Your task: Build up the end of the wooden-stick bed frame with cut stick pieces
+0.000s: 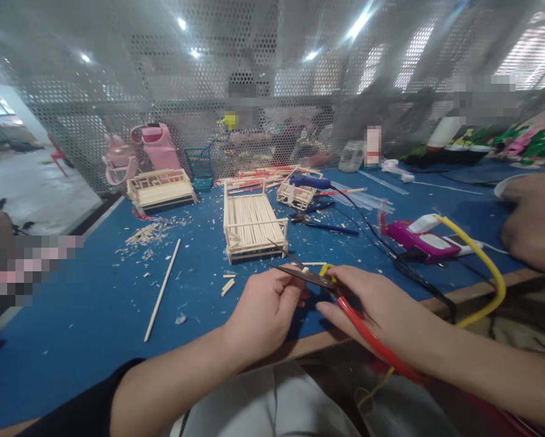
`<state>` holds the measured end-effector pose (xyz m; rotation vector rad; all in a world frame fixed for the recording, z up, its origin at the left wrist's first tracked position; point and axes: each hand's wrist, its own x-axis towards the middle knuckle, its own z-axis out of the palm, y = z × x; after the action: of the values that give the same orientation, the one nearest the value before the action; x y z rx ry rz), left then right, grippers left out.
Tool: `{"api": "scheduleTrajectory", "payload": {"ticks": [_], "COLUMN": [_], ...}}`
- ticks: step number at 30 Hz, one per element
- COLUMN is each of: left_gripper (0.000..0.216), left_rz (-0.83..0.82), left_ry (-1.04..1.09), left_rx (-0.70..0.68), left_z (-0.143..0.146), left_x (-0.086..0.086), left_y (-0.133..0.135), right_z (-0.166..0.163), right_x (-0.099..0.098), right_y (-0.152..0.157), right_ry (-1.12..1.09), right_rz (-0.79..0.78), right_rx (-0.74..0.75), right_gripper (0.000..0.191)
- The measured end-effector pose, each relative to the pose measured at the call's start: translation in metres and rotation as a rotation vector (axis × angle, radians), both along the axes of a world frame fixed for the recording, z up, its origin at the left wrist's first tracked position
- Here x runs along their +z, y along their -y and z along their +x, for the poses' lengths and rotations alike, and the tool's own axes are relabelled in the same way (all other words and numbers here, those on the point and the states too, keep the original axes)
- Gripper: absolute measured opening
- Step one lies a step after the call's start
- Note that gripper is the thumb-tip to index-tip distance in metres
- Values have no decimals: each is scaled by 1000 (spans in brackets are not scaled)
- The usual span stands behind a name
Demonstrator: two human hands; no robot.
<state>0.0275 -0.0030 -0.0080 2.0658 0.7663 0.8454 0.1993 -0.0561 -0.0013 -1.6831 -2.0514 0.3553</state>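
My right hand [368, 297] is closed around the red handle of a pair of scissors [315, 278], whose dark blades stand apart and point left. My left hand [270, 309] is closed in a pinch just below the blades. A small pale end of a wooden stick [305, 269] shows between the blades by my left fingers; the rest of it is hidden. Beyond my hands stands a little bed-shaped frame of wooden sticks [254, 218]. Short cut stick pieces [227, 286] lie left of my hands, and a longer loose stick [162, 291] lies farther left.
A stick-built bench [163, 191] and a smaller stick piece [295, 195] stand behind. Pliers [329, 228], a blue glue gun [309, 181], glue sticks [363, 195] and a purple power strip [422, 240] with cables lie rightward. Another person's arm [534, 221] rests at right.
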Motion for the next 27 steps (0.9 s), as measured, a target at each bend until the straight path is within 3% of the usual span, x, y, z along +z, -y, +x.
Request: {"api": "scheduleTrajectory", "payload": {"ticks": [4, 9, 15, 18, 22, 27], "left_gripper": [29, 32, 30, 28, 28, 28], "left_rz": [113, -52, -181, -230, -220, -302], "left_ry": [-74, -75, -43, -6, -11, -35], "left_rx": [84, 132, 10, -71, -74, -66], "left_z": [-1, 1, 8, 8, 2, 0], "left_x": [-2, -6, -9, -9, -5, -2], "left_y": [0, 0, 3, 2, -2, 1], "right_z": [6, 13, 9, 15, 41, 70], "right_x": [-6, -9, -13, -7, 10, 16], "right_y": [-7, -10, -4, -7, -19, -36], "right_ry": [116, 257, 156, 186, 461, 581], "right_rz": [39, 67, 171, 144, -9, -320], "right_rx": [22, 19, 63, -101, -394, -419], "right_gripper": [8, 14, 19, 21, 30, 35]}}
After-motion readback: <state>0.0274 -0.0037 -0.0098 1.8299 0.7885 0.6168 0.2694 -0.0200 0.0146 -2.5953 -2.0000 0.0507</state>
